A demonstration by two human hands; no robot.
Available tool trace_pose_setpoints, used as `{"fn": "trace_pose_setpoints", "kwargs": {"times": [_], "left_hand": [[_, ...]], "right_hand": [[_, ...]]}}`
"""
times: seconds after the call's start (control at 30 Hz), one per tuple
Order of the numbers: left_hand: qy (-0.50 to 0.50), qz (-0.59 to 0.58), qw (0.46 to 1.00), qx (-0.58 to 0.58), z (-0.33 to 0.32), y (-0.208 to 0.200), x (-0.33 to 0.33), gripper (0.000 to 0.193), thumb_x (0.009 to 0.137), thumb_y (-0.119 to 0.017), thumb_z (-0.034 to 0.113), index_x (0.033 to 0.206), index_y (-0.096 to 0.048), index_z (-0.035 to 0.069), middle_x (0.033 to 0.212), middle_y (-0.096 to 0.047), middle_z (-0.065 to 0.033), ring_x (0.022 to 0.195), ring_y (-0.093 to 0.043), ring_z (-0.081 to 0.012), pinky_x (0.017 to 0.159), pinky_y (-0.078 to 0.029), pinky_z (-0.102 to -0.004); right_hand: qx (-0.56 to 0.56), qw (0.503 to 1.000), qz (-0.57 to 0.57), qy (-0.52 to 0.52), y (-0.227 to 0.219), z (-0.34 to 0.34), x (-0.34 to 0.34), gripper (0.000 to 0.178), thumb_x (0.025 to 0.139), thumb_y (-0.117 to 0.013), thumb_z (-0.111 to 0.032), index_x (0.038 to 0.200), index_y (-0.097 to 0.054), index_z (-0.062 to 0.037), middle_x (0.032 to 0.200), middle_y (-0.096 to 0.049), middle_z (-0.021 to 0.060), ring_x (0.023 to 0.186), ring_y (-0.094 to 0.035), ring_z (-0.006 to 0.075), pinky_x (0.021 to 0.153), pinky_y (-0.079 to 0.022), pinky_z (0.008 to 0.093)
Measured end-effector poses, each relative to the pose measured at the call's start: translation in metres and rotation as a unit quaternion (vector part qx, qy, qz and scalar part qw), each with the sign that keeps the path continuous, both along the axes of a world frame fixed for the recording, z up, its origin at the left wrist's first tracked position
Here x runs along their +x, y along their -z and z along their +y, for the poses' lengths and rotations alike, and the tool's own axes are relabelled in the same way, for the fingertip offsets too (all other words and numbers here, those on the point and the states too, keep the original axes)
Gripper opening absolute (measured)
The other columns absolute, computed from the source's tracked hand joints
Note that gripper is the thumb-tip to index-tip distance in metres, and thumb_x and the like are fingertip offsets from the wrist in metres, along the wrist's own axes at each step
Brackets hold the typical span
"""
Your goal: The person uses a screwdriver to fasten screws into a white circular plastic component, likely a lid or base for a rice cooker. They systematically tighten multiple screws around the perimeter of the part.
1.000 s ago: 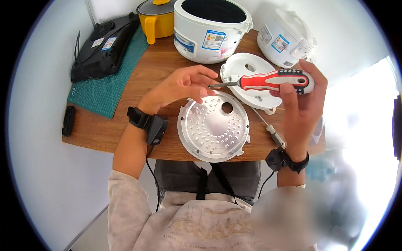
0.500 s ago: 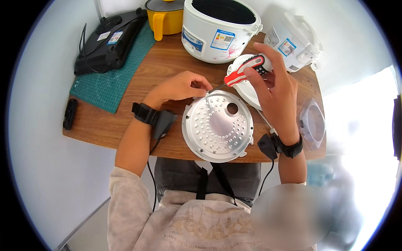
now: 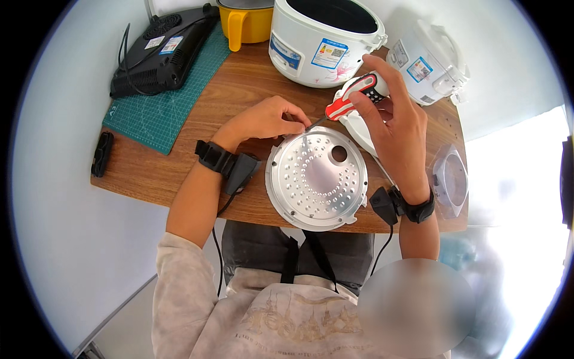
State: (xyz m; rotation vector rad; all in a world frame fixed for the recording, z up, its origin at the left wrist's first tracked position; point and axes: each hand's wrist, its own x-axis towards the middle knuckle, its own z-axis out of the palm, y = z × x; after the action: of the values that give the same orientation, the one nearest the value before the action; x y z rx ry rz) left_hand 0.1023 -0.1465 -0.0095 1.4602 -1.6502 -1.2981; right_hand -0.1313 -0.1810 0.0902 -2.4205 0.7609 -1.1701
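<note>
A round silver metal plate (image 3: 320, 173) with dimples and one round hole lies near the table's front edge. My right hand (image 3: 399, 134) is wrapped round the handle of a red, white and black screwdriver (image 3: 342, 107), tilted so that its shaft points down to the left. The tip meets the plate's far rim, where a small screw, if there is one, cannot be made out. Beside that tip, my left hand (image 3: 272, 119) has thumb and forefinger closed together at the rim; what they pinch is hidden.
Behind stand a white rice cooker body (image 3: 320, 51), a yellow pot (image 3: 254, 24) and a second white cooker (image 3: 427, 63). A white lid part (image 3: 359, 128) lies beyond the plate. A black appliance (image 3: 161, 54) sits on a green cutting mat (image 3: 143, 125). A clear plastic ring (image 3: 449, 179) lies right.
The whole view has shifted slightly, moving the table things a little right. Both hands, the screwdriver and the plate keep nearly the same places relative to each other.
</note>
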Motion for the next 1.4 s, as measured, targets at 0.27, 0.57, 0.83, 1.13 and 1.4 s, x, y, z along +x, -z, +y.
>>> {"fn": "trace_pose_setpoints", "kwargs": {"times": [0.27, 0.57, 0.83, 1.13, 1.4], "left_hand": [[0.000, -0.013, 1.000, -0.015, -0.003, 0.007, 0.002, 0.022, 0.094, -0.070, 0.019, 0.110, -0.076, 0.005, 0.082, -0.070, -0.0023, 0.071, -0.062, -0.0103, 0.061, -0.051, -0.0254], [-0.012, -0.011, 0.999, -0.030, -0.005, 0.009, 0.000, 0.022, 0.091, -0.076, 0.016, 0.107, -0.076, 0.000, 0.085, -0.073, -0.0051, 0.071, -0.064, -0.0106, 0.064, -0.053, -0.0254], [-0.030, 0.006, 0.999, -0.043, -0.003, 0.009, 0.000, 0.024, 0.089, -0.077, 0.015, 0.106, -0.078, 0.000, 0.079, -0.073, -0.0071, 0.066, -0.065, -0.0117, 0.064, -0.053, -0.0264], [-0.029, -0.009, 0.998, -0.056, -0.001, 0.005, -0.003, 0.022, 0.089, -0.073, 0.013, 0.106, -0.077, -0.001, 0.074, -0.071, -0.0063, 0.065, -0.064, -0.0116, 0.064, -0.052, -0.0270], [-0.015, -0.047, 0.997, -0.051, -0.002, 0.005, -0.001, 0.022, 0.090, -0.074, 0.015, 0.106, -0.076, 0.000, 0.084, -0.073, -0.0071, 0.070, -0.065, -0.0118, 0.065, -0.053, -0.0268]], "right_hand": [[0.003, 1.000, 0.003, -0.013, 0.002, -0.002, 0.004, 0.047, 0.091, -0.077, -0.021, 0.134, -0.060, -0.0128, 0.089, -0.071, 0.0121, 0.070, -0.070, 0.0222, 0.064, -0.056, 0.0319], [-0.032, 0.999, 0.023, -0.032, -0.002, -0.002, 0.008, 0.047, 0.089, -0.079, -0.020, 0.132, -0.060, -0.0118, 0.092, -0.072, 0.0107, 0.069, -0.069, 0.0236, 0.064, -0.056, 0.0325], [-0.025, 0.994, 0.069, -0.083, -0.025, -0.004, 0.004, 0.046, 0.089, -0.072, -0.006, 0.134, -0.063, -0.0124, 0.110, -0.072, 0.0121, 0.092, -0.071, 0.0218, 0.078, -0.062, 0.0334], [-0.063, 0.987, 0.109, -0.097, -0.030, -0.025, 0.004, 0.037, 0.084, -0.083, -0.020, 0.113, -0.066, -0.0046, 0.084, -0.071, 0.0148, 0.068, -0.069, 0.0283, 0.063, -0.056, 0.0346], [-0.156, 0.966, 0.206, -0.004, -0.032, -0.023, 0.015, 0.042, 0.086, -0.079, -0.036, 0.102, -0.064, -0.0011, 0.073, -0.068, 0.0143, 0.065, -0.068, 0.0304, 0.057, -0.052, 0.0383]]}}
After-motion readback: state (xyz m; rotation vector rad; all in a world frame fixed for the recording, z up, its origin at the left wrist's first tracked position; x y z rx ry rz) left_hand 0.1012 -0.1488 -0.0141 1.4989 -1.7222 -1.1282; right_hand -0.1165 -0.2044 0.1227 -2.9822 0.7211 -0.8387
